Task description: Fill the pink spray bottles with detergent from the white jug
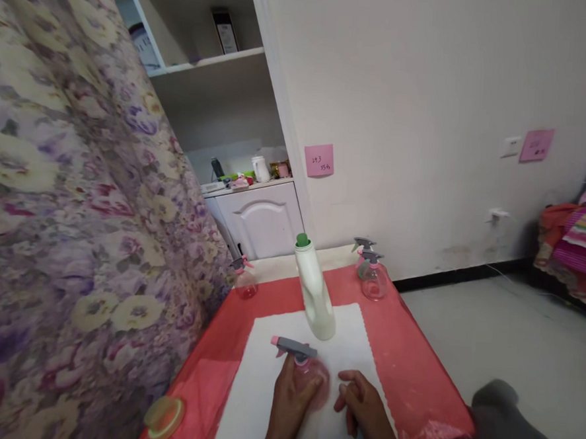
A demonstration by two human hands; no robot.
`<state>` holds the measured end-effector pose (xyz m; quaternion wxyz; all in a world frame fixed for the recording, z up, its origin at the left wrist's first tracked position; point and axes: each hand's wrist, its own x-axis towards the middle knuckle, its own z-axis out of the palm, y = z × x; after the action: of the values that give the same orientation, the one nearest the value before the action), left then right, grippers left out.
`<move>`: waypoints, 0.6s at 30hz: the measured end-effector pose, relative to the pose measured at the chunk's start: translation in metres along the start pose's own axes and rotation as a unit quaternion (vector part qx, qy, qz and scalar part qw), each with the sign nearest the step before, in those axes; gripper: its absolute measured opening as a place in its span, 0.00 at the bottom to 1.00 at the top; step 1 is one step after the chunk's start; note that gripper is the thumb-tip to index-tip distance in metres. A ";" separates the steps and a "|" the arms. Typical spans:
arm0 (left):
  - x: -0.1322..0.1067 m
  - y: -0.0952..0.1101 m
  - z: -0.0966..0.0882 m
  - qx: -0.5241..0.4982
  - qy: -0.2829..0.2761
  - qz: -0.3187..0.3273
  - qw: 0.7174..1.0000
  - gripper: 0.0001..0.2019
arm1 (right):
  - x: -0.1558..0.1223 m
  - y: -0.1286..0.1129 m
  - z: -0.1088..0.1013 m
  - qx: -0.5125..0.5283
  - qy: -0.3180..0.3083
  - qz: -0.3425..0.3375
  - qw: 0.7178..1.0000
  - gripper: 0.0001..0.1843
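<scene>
My left hand (289,401) is wrapped round a pink spray bottle (313,378) with a grey and pink trigger head, standing on a white cloth (275,351). My right hand (361,399) rests on the cloth just right of the bottle, fingers curled and apart, holding nothing. A tall white bottle with a green cap (313,290) stands on the cloth just beyond the spray bottle.
A red plastic cover (413,366) lies over the table. Two more spray bottles stand at the back right (373,277) and one at the back left (243,279). A round lidded container (164,418) sits at the near left. A floral curtain (65,219) hangs left.
</scene>
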<state>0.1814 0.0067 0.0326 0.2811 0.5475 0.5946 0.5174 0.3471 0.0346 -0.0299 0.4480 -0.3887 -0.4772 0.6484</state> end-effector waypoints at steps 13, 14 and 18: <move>-0.018 -0.060 -0.056 0.157 -0.014 -0.002 0.987 0.30 | -0.010 0.004 0.001 -0.079 0.058 -0.071 0.993 0.17; -0.020 -0.069 -0.066 0.184 -0.007 0.000 0.983 0.28 | -0.011 0.003 0.002 -0.093 0.066 -0.083 0.990 0.19; -0.016 -0.110 -0.090 0.310 0.052 0.041 0.948 0.25 | -0.010 0.004 0.017 -0.136 0.054 -0.132 0.980 0.33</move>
<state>0.0648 -0.0210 -0.0451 0.0446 0.6041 0.7164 0.3461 0.3334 0.0201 -0.0291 0.4978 -0.4141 -0.5833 0.4904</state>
